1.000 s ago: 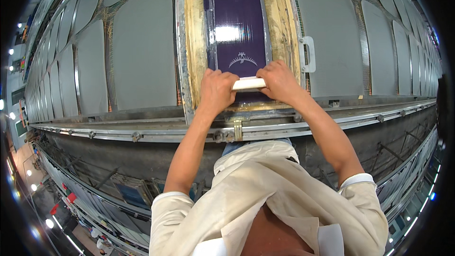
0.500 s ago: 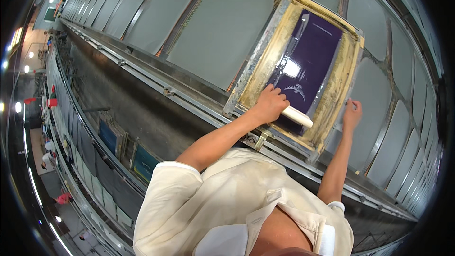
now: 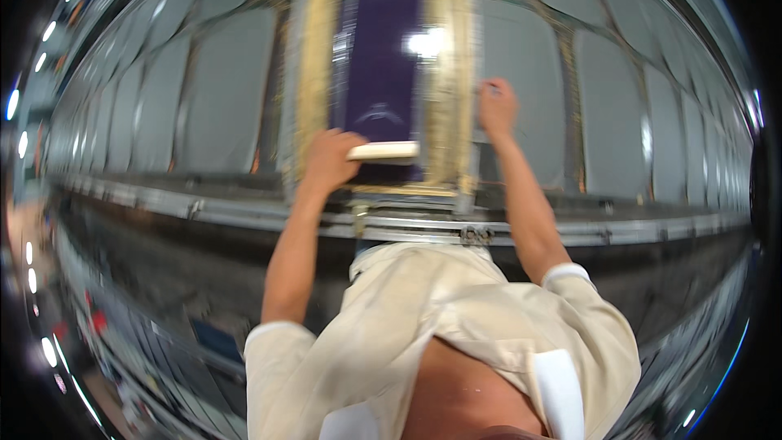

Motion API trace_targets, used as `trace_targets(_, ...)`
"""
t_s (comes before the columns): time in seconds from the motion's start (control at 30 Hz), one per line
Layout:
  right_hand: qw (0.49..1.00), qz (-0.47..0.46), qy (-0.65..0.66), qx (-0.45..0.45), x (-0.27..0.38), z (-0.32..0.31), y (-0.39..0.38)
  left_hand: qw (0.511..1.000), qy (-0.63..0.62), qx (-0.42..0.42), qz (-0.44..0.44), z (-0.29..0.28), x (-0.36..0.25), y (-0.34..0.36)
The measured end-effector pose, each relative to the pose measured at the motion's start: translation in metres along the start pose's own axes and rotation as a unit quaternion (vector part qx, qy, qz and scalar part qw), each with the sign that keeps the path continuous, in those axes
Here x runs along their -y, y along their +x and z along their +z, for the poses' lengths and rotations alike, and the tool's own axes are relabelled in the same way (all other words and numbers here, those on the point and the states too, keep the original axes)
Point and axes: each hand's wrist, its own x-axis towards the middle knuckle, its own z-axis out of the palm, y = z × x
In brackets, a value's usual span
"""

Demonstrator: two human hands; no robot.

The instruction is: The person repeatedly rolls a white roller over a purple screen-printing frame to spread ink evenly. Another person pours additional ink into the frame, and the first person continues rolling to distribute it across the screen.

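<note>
A screen-printing frame (image 3: pixel 466 98) with yellow-taped edges lies on the long printing table. Its dark purple window (image 3: pixel 381 57) carries a small pale design. My left hand (image 3: pixel 330 159) is at the frame's near left part, with fingers wrapped around one end of a cream squeegee (image 3: pixel 387 151), which lies crosswise over the window's near end. Just outside the frame's right edge is my right hand (image 3: pixel 497 110), fingers curled in. A tiny dark spot shows at its fingertips; blur hides what it is.
Grey rounded panels (image 3: pixel 224 90) line the table on both sides of the frame. A metal rail (image 3: pixel 570 232) runs along the table's near edge, between it and my body. Past the aisle at lower left, a blue framed screen (image 3: pixel 216 338) shows blurred.
My view has swung round, so the frame now stands nearly straight ahead instead of slanted. My left hand still grips the squeegee near the frame's near end. My right hand remains curled beside the frame.
</note>
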Motion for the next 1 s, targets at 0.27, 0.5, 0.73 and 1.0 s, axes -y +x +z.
trace_targets(0.27, 0.996, 0.074, 0.004, 0.044, 0.061, 0.039, -0.032, 0.998, 0.024, 0.023, 0.06, -0.045, 0.041, -0.066)
trace_targets(0.5, 0.996, 0.09, 0.01, 0.019, 0.061, 0.067, -0.032, 0.99, 0.09, 0.017, 0.108, -0.027, 0.046, -0.111)
trace_targets(0.73, 0.966, 0.083, -0.175, 0.172, 0.086, 0.026, -0.012, 0.989, 0.086, -0.006, 0.119, -0.028, 0.081, -0.016)
trace_targets(1.0, 0.941, -0.259, -0.022, 0.217, 0.172, 0.116, 0.12, 0.982, 0.133, -0.096, 0.098, -0.027, 0.196, 0.234)
